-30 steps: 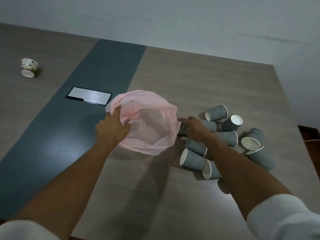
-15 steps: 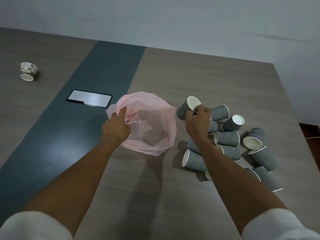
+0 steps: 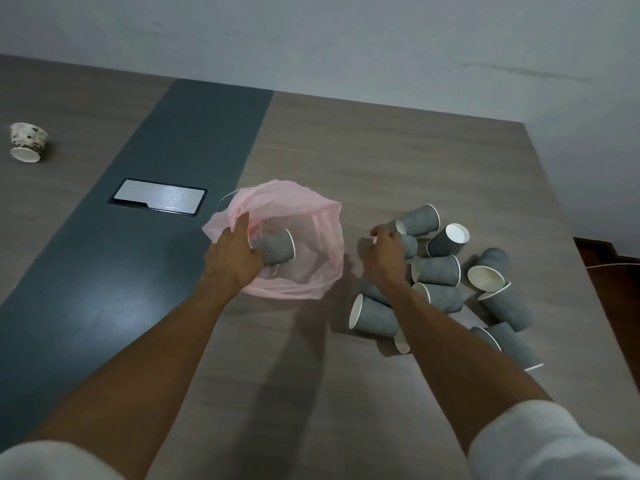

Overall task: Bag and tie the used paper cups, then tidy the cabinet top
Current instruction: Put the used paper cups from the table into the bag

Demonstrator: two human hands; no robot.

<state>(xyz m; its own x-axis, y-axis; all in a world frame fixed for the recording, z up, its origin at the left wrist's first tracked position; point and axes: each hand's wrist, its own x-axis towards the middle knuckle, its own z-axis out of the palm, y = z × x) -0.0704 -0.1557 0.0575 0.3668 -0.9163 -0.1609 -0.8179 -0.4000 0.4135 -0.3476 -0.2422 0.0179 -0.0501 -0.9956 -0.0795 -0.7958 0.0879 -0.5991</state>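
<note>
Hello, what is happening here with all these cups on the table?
A person is putting used paper cups into a pink plastic bag. The left hand holds the bag's rim open, and one grey cup already lies inside. The right hand reaches into the pile of grey cups lying on their sides beside the bag; whether it grips one yet is unclear. A patterned cup lies apart at the far left.

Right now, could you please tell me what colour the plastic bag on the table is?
The plastic bag is translucent pale pink, seen best in the head view.
</note>
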